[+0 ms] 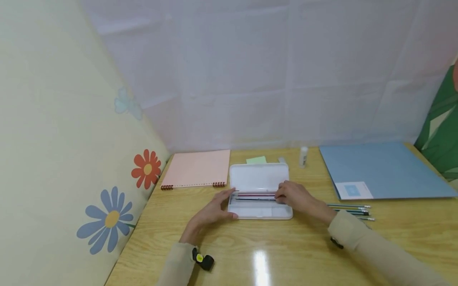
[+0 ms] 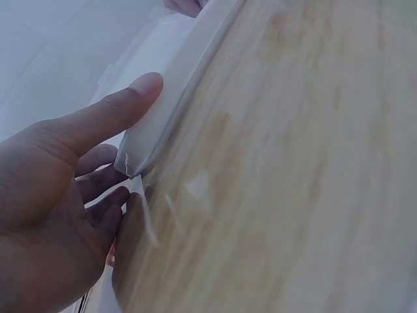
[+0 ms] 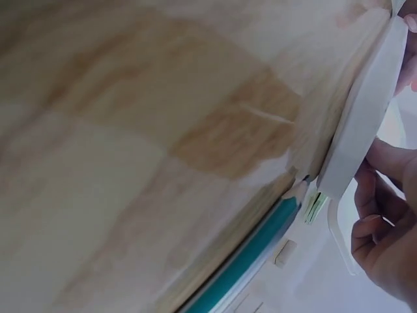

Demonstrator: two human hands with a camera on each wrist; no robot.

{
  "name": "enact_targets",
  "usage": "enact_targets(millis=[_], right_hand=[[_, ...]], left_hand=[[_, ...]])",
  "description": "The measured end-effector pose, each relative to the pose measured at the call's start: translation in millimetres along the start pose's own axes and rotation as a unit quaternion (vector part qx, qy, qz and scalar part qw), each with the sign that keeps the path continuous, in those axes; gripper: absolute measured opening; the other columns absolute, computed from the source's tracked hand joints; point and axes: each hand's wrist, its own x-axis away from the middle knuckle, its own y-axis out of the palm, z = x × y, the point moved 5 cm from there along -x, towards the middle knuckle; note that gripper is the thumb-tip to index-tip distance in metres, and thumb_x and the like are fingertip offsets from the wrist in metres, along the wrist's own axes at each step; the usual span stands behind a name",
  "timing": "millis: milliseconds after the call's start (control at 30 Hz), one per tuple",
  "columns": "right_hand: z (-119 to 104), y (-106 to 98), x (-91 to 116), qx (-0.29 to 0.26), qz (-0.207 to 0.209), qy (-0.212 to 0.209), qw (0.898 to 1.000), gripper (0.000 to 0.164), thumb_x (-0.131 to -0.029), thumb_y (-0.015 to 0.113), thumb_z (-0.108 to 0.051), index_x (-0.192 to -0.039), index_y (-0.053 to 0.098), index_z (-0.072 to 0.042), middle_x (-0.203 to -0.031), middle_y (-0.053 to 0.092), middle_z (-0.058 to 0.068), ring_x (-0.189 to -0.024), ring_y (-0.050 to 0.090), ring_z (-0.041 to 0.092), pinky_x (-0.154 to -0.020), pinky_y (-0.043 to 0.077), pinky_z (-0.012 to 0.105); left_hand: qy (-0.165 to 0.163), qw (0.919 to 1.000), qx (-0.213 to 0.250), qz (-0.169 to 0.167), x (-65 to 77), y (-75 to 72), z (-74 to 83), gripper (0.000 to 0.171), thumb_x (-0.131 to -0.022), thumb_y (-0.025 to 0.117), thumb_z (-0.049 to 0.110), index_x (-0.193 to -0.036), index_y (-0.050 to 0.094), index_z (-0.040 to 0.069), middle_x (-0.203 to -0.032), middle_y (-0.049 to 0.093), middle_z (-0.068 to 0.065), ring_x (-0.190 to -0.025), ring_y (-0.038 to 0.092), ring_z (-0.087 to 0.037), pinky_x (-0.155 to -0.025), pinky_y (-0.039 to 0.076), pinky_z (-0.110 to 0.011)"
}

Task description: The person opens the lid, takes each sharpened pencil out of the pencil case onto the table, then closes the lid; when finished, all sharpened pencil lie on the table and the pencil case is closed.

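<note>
The person's left hand is holding the left end of an open, rectangular white plastic pencil case, which is lying on the light wood-grain desk. The curled right hand is gripping slim wooden pencils inside the case. A pink spiral-bound notebook is lying behind the left hand; a white cylindrical glue stick is standing behind the right.

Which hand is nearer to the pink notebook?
Left. The left hand is just in front of the pink notebook; the right hand is farther right, at the open pencil case.
</note>
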Motion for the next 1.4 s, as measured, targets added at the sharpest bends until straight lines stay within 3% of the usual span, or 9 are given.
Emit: enact_targets(millis=[333,567,833,1100,1400], right_hand=[[2,-19,14,-0.008,0.045,0.023,0.999,0.009,-0.081,0.076,-0.012,-0.090,0.077,-0.011,-0.080,0.062,-0.004,-0.072,0.055,0.011,-0.057,0.045,0.021],[11,-41,44,-0.015,0.136,-0.017,0.990,0.010,-0.077,0.079,-0.006,-0.085,0.076,-0.010,-0.078,0.061,-0.003,-0.067,0.052,0.011,-0.051,0.041,0.021],[28,-61,83,-0.008,0.185,-0.033,0.982,0.019,-0.069,0.081,0.000,-0.083,0.075,-0.011,-0.077,0.059,-0.005,-0.065,0.049,0.005,-0.050,0.039,0.019],[47,-73,123,0.008,0.193,-0.029,0.981,0.026,-0.063,0.080,0.004,-0.082,0.075,-0.013,-0.077,0.059,-0.009,-0.067,0.048,0.005,-0.051,0.038,0.019],[59,-75,162,0.006,0.177,-0.027,0.984,0.021,-0.061,0.082,-0.002,-0.079,0.076,-0.011,-0.074,0.057,-0.012,-0.064,0.045,0.001,-0.051,0.032,0.013]], left_hand=[[-0.011,0.9999,0.010,0.000,-0.5,1.7,-4.2,0.091,-0.076,0.081,0.035,-0.152,0.031,0.025,-0.158,0.019,-0.010,-0.144,0.013,-0.033,-0.113,0.014,-0.059],[-0.017,0.9997,0.014,-0.003,1.0,1.0,-2.4,0.092,-0.076,0.081,0.036,-0.152,0.031,0.026,-0.159,0.017,-0.010,-0.144,0.012,-0.033,-0.113,0.014,-0.059],[-0.006,1.0000,0.001,0.000,-0.1,-3.1,-2.1,0.092,-0.076,0.081,0.036,-0.152,0.030,0.025,-0.158,0.020,-0.008,-0.144,0.014,-0.031,-0.114,0.015,-0.056],[0.003,1.0000,-0.005,-0.002,0.1,-1.5,0.0,0.090,-0.077,0.080,0.037,-0.151,0.032,0.023,-0.158,0.022,-0.008,-0.144,0.015,-0.030,-0.114,0.016,-0.056],[-0.004,1.0000,-0.004,-0.007,-0.2,-0.5,-1.3,0.092,-0.076,0.081,0.039,-0.152,0.030,0.025,-0.158,0.020,-0.007,-0.144,0.014,-0.029,-0.114,0.016,-0.055]])
